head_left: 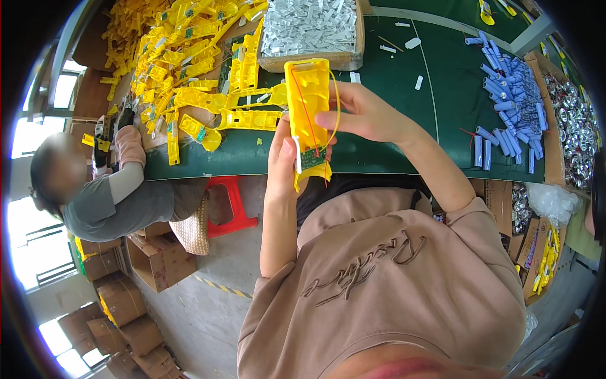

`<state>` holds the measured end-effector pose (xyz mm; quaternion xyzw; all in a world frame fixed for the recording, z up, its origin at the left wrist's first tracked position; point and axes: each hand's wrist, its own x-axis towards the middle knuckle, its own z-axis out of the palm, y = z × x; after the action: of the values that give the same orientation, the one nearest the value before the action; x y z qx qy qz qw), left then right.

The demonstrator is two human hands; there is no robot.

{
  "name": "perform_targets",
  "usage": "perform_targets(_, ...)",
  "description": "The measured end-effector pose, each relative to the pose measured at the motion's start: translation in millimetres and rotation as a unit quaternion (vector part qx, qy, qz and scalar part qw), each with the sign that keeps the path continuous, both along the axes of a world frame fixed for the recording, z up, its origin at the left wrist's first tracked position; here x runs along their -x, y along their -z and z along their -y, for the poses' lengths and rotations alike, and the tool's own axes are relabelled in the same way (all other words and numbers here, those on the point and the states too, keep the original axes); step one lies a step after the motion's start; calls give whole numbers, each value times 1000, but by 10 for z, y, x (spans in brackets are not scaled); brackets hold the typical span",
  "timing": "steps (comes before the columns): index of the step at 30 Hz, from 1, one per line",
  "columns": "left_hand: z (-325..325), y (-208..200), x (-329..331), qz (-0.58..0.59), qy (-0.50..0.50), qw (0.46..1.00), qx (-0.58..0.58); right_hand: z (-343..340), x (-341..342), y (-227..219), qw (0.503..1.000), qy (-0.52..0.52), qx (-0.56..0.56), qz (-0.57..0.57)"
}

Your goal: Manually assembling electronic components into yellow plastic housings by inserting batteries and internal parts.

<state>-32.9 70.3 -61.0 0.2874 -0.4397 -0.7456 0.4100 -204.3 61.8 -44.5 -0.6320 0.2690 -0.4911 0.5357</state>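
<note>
Above the near edge of the table, I hold up a long yellow plastic housing (307,88), its hollow inner side showing. My left hand (282,158) grips its lower left side, the thumb beside a white part (297,155). A small green circuit board (314,157) sits in the lower end. A red wire (300,92) runs along the inside. My right hand (366,117) pinches the right edge, its thumb over the rim and the other fingers partly hidden behind. A yellow wire (339,96) loops out beside those fingers.
Yellow housings (189,60) pile up at the left of the green table (398,132). A box of small white parts (360,60) stands behind my hands. Blue cylindrical cells (505,95) and a box of shiny metal parts (568,126) lie right. A co-worker (107,196) sits left, near a red stool (233,208).
</note>
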Motion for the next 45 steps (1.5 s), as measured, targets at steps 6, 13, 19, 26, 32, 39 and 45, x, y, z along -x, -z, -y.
perform_targets(6, 28, 79, 25, -11, 5, 1000, 1, 26, -77, -41, 995, 30, -92, 11)
perform_targets(13, -67, 91, 29, -13, -23, 1000, 14, 12, -136, -16, 992, -5, -125, 28)
perform_targets(19, -36, -36, -51, -6, -13, 998, 53, 45, -249, 12, 993, 93, -74, 29)
perform_targets(26, -89, -1, 40, 12, -35, 997, 70, 49, -386, 42, 971, 97, -184, 114)
perform_targets(32, -114, -52, 58, 45, -94, 988, 110, 32, -396, 59, 969, 91, -178, 146)
perform_targets(39, -89, -141, 1, 69, -24, 992, 102, 31, -232, -22, 984, 26, -140, 103)
perform_targets(45, -94, -116, 37, 70, -52, 990, 114, 61, -241, 117, 982, 23, -155, 109)
